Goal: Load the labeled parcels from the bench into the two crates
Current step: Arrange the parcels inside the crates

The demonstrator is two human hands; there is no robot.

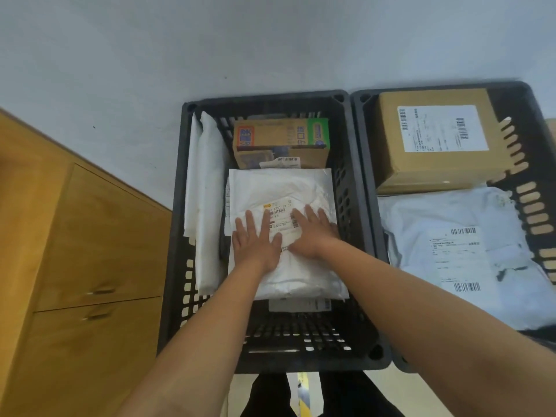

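Note:
Two black slotted crates stand side by side on the floor, the left crate (pixel 180 188) and the right crate (pixel 535 164). In the left crate a white padded mailer with a label (pixel 279 188) lies flat on top. My left hand (pixel 255 242) and my right hand (pixel 313 233) both press flat on it, fingers spread, holding nothing. Behind it stands a printed cardboard box (pixel 281 141), and white mailers (pixel 207 188) lean upright against the left wall. The right crate holds a labeled brown carton (pixel 436 139) and a pale blue-grey poly bag (pixel 451 254).
A wooden cabinet with drawers (pixel 84 251) stands close to the left of the crates. A pale wall or floor surface (pixel 270 40) lies beyond them. My dark trousers and a paper with yellow print (pixel 304 392) show below the crate's near edge.

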